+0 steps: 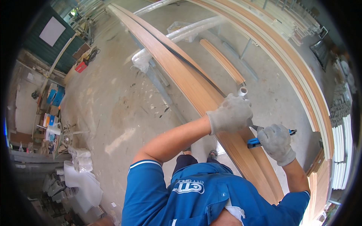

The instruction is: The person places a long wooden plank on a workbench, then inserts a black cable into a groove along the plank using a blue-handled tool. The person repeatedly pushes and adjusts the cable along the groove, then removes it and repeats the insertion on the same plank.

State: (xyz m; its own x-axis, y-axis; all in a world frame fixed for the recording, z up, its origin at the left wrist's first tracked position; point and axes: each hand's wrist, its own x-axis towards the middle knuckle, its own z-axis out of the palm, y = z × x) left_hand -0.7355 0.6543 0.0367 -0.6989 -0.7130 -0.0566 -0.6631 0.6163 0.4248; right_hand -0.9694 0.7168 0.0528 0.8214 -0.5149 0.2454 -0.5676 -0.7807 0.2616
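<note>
A long wood-coloured board (196,88) runs away from me to the upper left, with a black strip or groove (177,56) along its length. My left hand (232,113), in a grey glove, is closed over the board. A small white roll with a hollow end (243,91) sticks out past its fingers. Close by on the right, my gloved right hand (276,142) is closed around a blue-and-black hand tool (254,142), perhaps a utility knife. A short grey piece (257,128) shows between the hands; whether it is a blade or a strip is unclear.
Long wood-coloured and white profiles (301,79) curve along my right. A shorter wooden piece (222,60) lies beyond the board. Plastic-wrapped supports (141,61) stand under it. A red box (80,67) and a cluttered bench (52,128) are on the left.
</note>
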